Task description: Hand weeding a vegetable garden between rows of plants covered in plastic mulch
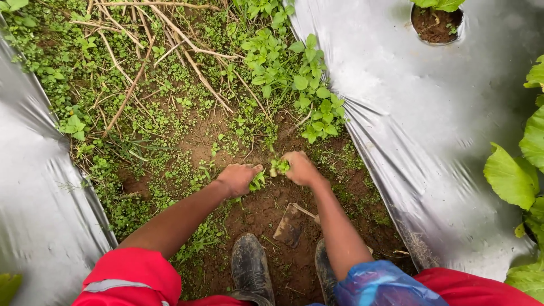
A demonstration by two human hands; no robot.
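Silver plastic sheeting (408, 113) flanks a strip of bare brown soil (266, 209) on both sides, seen from above the person's head. Left hand (238, 178): fingers clenched around a small green weed (258, 181), whose leaves stick out just beyond the fingertips, low against the soil. Right hand (300, 168): fingers clenched on a second tuft of weed (279, 166), which shows at the fingertip side of the fist, between the two hands. The two fists lie near each other, knuckles up, and the tufts nearly meet in the gap between them.

Beyond the fingers, away from the person, the strip is covered with low green ground cover (158, 136), a bushier clump of leafy weeds (300, 85) along the edge of the right-hand sheeting, and dry straw-coloured stalks (170, 51) lying crosswise. Behind the fingers, toward the person, the soil is mostly bare. A flat, mud-coated tool blade (289, 225) lies there, just beneath the right forearm, with a pale handle running under the arm; what kind of tool it is cannot be told. Two muddy dark boots (252, 266) stand on the soil behind the blade.

Red sleeves (130, 277) cover both upper arms; a blue plastic wrap (379, 283) sits over the right one. To the right of the fingers, a round hole in the sheeting (435, 25) shows soil and a plant, and broad green leaves (513, 175) overhang the sheeting's far right edge.
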